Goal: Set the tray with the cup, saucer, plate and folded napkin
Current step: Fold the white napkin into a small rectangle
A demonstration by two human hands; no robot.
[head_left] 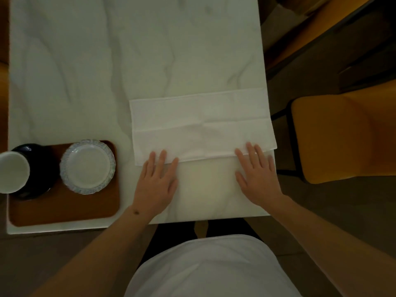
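A white napkin (201, 125) lies flat on the marble table, folded into a wide strip with a crease across it. My left hand (157, 182) rests flat with its fingertips on the napkin's near left edge. My right hand (257, 175) lies flat with its fingertips on the near right edge. At the left, a brown tray (64, 209) carries a pale scalloped plate (87, 167) and a dark saucer (40, 168). A white cup (12, 172) stands on the saucer, partly cut off by the frame's left edge.
The white marble table (107, 61) ends just right of the napkin and close to my body. A yellow chair (342, 136) stands beside the right edge. Another chair (321, 28) is at the far right.
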